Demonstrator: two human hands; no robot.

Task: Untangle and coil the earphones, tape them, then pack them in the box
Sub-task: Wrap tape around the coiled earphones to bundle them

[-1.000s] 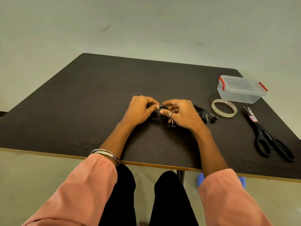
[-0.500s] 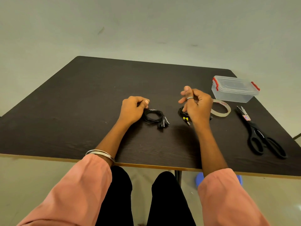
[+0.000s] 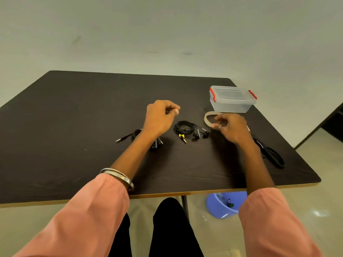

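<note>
Left hand (image 3: 160,115) grip curled, empty; right hand (image 3: 229,125) grip pinching tape roll (image 3: 208,118); lettering unreadable.

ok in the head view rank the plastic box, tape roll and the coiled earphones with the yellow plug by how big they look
1. plastic box, clearly the largest
2. coiled earphones with the yellow plug
3. tape roll, partly hidden by the right hand, so its place below the earphones is unsure
</note>
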